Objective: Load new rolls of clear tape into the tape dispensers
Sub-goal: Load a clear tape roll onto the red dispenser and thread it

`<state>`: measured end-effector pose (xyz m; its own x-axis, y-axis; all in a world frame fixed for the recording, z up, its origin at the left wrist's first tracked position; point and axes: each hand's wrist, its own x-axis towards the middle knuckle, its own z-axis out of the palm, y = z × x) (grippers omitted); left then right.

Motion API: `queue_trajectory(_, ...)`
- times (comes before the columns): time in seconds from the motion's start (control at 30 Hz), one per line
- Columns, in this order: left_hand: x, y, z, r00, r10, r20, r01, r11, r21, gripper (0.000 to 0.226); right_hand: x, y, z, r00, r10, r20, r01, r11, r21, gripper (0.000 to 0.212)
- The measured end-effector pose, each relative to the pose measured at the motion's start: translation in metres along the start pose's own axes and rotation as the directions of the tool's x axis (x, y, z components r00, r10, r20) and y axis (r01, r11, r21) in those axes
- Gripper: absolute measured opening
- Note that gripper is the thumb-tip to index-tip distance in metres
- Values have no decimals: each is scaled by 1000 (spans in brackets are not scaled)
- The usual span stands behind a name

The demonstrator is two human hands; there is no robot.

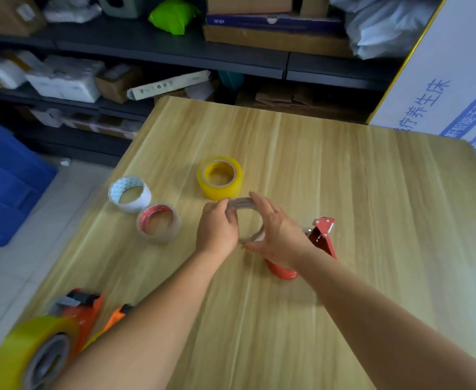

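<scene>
1. The clear tape roll (249, 220) is held just above the bench (344, 192), at 6 o'clock from the yellow roll (220, 177). It is likely light and stiff – a slick outer face, so grip by rim and core.
2. The left hand (217, 228) curls round the roll's 9 o'clock rim, fingertips at the top edge.
3. The right hand (277, 235) clasps the 3 o'clock side – thumb under, fingers over.
4. The red dispenser (320, 240) lies just beside, at 3 o'clock, partly under the right wrist.

I held a clear tape roll (245, 218) between my left hand (217, 229) and right hand (277, 235) above the table (358, 220), beside a red dispenser (320, 239) and three spare rolls.
</scene>
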<state>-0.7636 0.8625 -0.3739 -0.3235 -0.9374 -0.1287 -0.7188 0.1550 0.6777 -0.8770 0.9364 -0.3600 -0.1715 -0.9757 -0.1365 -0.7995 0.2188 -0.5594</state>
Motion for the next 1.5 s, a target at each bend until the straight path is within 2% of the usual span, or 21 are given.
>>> queue_trajectory(0.1, 5, -21, -30, 995, -58, -75, 57, 998, -13, 43, 24, -32, 16, 1000, -26, -9, 27, 997, 74, 99)
queue_trajectory(0.2, 11, -51, -58, 987, -89, -133, 99, 992, 74, 41, 48, -64, 38, 998, -69, 3, 68, 985, 156, 97)
queue_trajectory(0.3, 20, -78, -82, 971, -169, -169, 180, 982, 52, 40, 66, -89, 59, 994, -93, 48, 83, 980, 180, 97)
queue_trajectory(0.5, 41, -107, -101, 955, -228, -192, 241, 969, 50, 43, 98, -113, 82, 990, -102, 94, 82, 978, 193, 97)
queue_trajectory(0.7, 57, -117, -99, 962, -223, -159, 239, 967, 90, 45, 115, -113, 86, 985, -72, 157, 55, 992, 115, 98)
queue_trajectory(0.87, 66, -111, -100, 975, -159, -154, 181, 973, 141, 44, 123, -102, 70, 973, -56, 225, 35, 995, 96, 115)
queue_trajectory(0.97, 74, -99, -101, 988, -73, -136, 95, 982, 164, 45, 131, -83, 56, 974, -6, 226, -13, 996, 84, 106)
queue_trajectory(1.07, 83, -85, -95, 996, 17, -88, -2, 985, 174, 47, 140, -60, 50, 974, 113, 199, -91, 989, -116, 95)
queue_trajectory(1.17, 88, -67, -80, 994, 112, -10, -108, 975, 197, 50, 140, -40, 49, 949, 215, 231, -136, 939, -316, 86)
queue_trajectory(1.23, 87, -52, -68, 984, 164, 73, -174, 971, 166, 51, 136, -31, 49, 947, 217, 235, -102, 902, -419, 77)
queue_trajectory(1.3, 86, -42, -54, 970, 188, 157, -209, 969, 131, 52, 131, -26, 47, 959, 204, 199, -100, 894, -436, 63)
queue_trajectory(1.4, 84, -40, -32, 972, 90, 216, -122, 983, 140, 57, 117, -22, 41, 959, 234, 158, -156, 906, -394, 38)
queue_trajectory(1.5, 73, -44, -16, 963, -104, 251, 56, 980, 189, 67, 96, -19, 34, 959, 255, 123, -203, 922, -329, 36)
